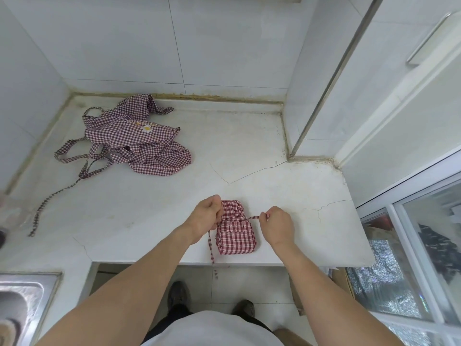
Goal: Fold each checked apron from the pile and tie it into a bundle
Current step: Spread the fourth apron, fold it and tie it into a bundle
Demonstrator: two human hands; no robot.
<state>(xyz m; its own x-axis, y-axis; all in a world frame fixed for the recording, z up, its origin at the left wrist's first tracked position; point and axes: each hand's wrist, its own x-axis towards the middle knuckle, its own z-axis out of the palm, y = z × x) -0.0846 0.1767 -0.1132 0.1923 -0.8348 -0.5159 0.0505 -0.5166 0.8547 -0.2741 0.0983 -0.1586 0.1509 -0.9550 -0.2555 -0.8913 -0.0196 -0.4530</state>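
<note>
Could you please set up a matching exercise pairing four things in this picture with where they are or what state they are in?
Things:
1. folded apron bundle
2. apron pile
3. right hand
4. sink

States:
A. loose and unfolded, far left of the counter
B. pinching a strap end
C. lower left corner of the view
D. near the counter's front edge, between the hands

Pairs: 1-D, 2-A, 3-B, 4-C
</note>
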